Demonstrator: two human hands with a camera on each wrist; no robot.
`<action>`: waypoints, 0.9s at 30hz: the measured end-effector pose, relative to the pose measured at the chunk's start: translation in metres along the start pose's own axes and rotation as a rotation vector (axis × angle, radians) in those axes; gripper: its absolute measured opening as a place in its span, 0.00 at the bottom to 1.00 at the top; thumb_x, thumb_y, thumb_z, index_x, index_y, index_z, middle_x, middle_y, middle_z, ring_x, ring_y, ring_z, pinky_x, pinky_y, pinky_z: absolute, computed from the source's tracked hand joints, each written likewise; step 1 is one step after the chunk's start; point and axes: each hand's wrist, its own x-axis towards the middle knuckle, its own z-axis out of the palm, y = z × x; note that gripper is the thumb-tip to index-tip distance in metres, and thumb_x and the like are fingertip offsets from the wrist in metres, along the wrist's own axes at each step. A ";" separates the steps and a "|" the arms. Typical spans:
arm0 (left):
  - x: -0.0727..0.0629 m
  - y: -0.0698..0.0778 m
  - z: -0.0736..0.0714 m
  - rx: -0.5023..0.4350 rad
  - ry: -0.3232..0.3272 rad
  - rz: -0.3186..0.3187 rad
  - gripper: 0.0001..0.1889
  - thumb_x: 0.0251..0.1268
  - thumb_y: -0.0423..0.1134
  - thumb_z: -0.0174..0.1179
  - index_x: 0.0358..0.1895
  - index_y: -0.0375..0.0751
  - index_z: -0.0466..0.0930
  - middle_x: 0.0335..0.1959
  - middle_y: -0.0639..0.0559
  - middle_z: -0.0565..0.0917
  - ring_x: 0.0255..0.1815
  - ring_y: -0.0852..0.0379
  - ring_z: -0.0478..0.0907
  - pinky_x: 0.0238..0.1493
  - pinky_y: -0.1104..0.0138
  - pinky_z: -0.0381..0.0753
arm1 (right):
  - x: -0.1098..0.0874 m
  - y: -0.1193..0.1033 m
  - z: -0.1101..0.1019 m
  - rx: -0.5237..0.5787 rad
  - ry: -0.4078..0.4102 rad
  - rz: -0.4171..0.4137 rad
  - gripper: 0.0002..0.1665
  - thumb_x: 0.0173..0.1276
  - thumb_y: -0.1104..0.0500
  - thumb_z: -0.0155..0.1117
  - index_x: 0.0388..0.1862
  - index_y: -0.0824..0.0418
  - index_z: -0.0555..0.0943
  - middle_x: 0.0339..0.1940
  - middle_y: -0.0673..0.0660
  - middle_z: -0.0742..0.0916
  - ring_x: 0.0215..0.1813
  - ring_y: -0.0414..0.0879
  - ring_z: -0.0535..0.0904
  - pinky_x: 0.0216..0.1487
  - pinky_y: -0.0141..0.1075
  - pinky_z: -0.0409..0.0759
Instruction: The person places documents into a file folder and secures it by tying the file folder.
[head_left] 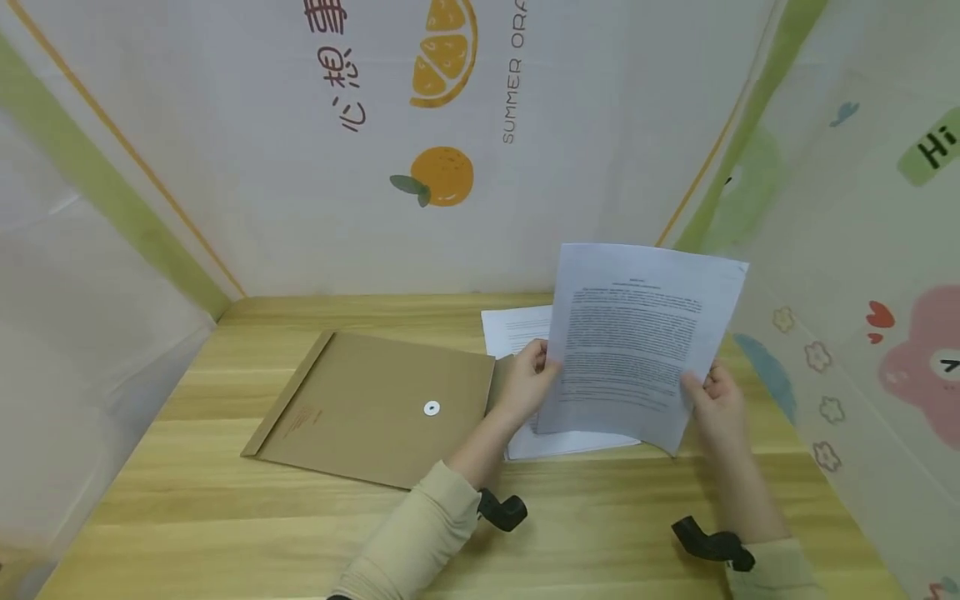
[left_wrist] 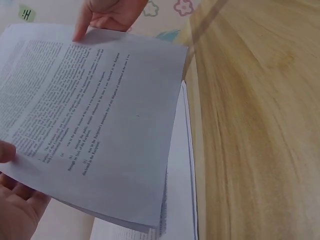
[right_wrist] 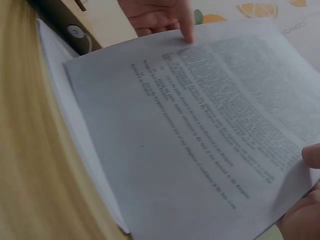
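Fingers + thumbs of both hands clamped on printed text sheets (head_left: 637, 333).
L hand (head_left: 528, 379) pinches L edge, R hand (head_left: 718, 404) R edge, both below mid-ht; sheets tilted up, text facing wearer, raised over 2nd paper stack (head_left: 573, 445) on wood-grain tabletop (head_left: 225, 533). L of stack: brown document envelope (head_left: 367, 400), flat, w/ rd. white button (head_left: 431, 408). Beige sleeves (head_left: 412, 533). Behind: white backdrop (head_left: 585, 192) w/ orange-fruit print (head_left: 442, 177).
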 end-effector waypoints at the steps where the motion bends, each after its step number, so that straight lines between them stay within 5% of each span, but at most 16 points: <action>1: -0.001 -0.001 -0.001 -0.017 -0.013 -0.003 0.12 0.69 0.31 0.52 0.53 0.34 0.72 0.44 0.45 0.84 0.42 0.54 0.82 0.42 0.65 0.81 | 0.000 0.003 0.001 -0.025 -0.008 0.003 0.17 0.74 0.65 0.52 0.60 0.64 0.69 0.48 0.42 0.84 0.48 0.35 0.81 0.47 0.27 0.78; 8: -0.009 -0.011 -0.005 -0.078 -0.063 -0.047 0.21 0.71 0.37 0.54 0.65 0.39 0.68 0.55 0.45 0.80 0.52 0.49 0.79 0.51 0.58 0.79 | -0.006 0.019 0.008 -0.177 -0.033 0.084 0.22 0.74 0.58 0.54 0.59 0.71 0.69 0.45 0.38 0.84 0.46 0.34 0.81 0.44 0.29 0.80; 13: -0.010 -0.012 -0.007 -0.100 -0.073 0.000 0.19 0.74 0.38 0.50 0.63 0.36 0.72 0.55 0.43 0.80 0.53 0.47 0.79 0.51 0.58 0.79 | -0.010 0.022 0.010 -0.146 -0.004 0.094 0.19 0.73 0.53 0.55 0.56 0.64 0.74 0.44 0.39 0.85 0.45 0.36 0.82 0.44 0.31 0.81; 17: -0.016 0.004 -0.011 -0.123 -0.091 0.030 0.17 0.73 0.33 0.49 0.60 0.29 0.72 0.55 0.38 0.79 0.54 0.42 0.78 0.54 0.57 0.77 | -0.013 0.027 0.011 -0.075 0.007 0.099 0.17 0.73 0.55 0.55 0.56 0.61 0.74 0.46 0.41 0.85 0.47 0.37 0.82 0.46 0.33 0.81; 27: -0.024 0.021 -0.008 -0.022 -0.142 0.043 0.16 0.72 0.30 0.50 0.59 0.27 0.73 0.54 0.38 0.79 0.57 0.43 0.76 0.56 0.58 0.75 | -0.021 0.028 0.007 0.010 0.071 0.177 0.17 0.70 0.53 0.60 0.54 0.57 0.75 0.46 0.43 0.85 0.47 0.38 0.82 0.46 0.33 0.81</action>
